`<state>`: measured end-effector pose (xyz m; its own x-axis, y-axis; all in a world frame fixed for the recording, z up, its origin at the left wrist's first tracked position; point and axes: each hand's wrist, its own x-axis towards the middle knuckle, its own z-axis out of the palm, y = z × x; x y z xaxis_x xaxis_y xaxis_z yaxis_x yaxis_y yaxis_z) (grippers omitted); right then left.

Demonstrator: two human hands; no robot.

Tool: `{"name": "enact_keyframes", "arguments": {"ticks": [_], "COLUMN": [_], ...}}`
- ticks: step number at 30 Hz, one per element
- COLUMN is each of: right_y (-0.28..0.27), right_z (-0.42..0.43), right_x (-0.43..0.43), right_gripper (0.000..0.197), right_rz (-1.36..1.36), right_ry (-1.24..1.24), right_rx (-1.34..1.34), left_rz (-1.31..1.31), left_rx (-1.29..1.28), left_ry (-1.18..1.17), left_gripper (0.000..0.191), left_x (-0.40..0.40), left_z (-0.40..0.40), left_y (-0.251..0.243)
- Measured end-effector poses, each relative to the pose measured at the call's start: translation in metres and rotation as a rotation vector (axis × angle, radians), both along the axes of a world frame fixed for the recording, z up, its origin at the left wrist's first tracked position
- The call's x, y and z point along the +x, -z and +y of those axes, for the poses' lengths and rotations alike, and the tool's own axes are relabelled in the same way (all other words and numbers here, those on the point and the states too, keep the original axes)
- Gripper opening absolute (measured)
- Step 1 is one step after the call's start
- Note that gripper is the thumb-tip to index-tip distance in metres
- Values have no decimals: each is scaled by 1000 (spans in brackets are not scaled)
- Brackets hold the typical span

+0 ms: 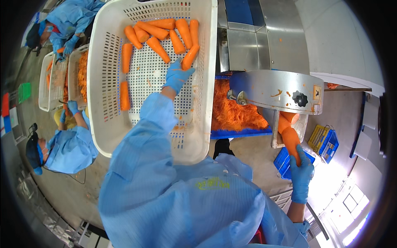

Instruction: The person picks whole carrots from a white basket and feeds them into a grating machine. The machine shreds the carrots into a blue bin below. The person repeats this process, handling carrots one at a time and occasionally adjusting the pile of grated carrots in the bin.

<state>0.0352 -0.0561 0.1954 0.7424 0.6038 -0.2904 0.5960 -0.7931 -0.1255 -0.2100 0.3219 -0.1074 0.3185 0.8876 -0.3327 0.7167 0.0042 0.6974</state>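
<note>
My left hand (177, 76), in a blue glove, reaches into a white perforated plastic crate (152, 93). Its fingers are closed around the lower end of a peeled carrot (190, 57), which points up and to the right. Several other peeled carrots (157, 49) lie towards the crate's far end and along its left wall. On the right, my gloved right hand (301, 169) holds the near end of a large carrot (291, 141). That carrot's far end meets other carrot pieces (289, 117) in the feed chute (275, 128) of a metal vegetable-cutting machine (276, 90).
Shredded carrot (235, 107) is heaped in a blue crate (242, 133) under the machine. Blue crates (280, 164) and a yellow crate (318, 138) stand on the floor at right. Two co-workers in blue smocks (69, 150) handle carrots at left, beside white crates (45, 83).
</note>
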Motion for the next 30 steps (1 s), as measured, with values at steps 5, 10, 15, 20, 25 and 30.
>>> {"name": "enact_keyframes", "arguments": {"ticks": [5,10,15,20,25,30], "right_y": [0,7,20,-2,-24,-15], "right_z": [9,1,-24,11,0,17], "right_x": [-7,-7,1,-5,-5,36], "right_gripper": [45,45,41,41,42,45], "right_rz": [21,-13,-29,-97,-81,-40], "right_ry": [86,111,77,86,30,-70], "right_rx": [-43,-14,133,-69,47,-71], "left_rz": [286,260,136,365,207,603], "left_rx": [-111,183,528,653,512,484], "left_ry": [9,155,301,696,909,999], "left_gripper": [52,34,26,51,89,86], "left_x": [22,-16,-51,-16,-3,10], "left_z": [20,23,62,102,140,128], "left_y": [22,-1,27,10,21,-16]}}
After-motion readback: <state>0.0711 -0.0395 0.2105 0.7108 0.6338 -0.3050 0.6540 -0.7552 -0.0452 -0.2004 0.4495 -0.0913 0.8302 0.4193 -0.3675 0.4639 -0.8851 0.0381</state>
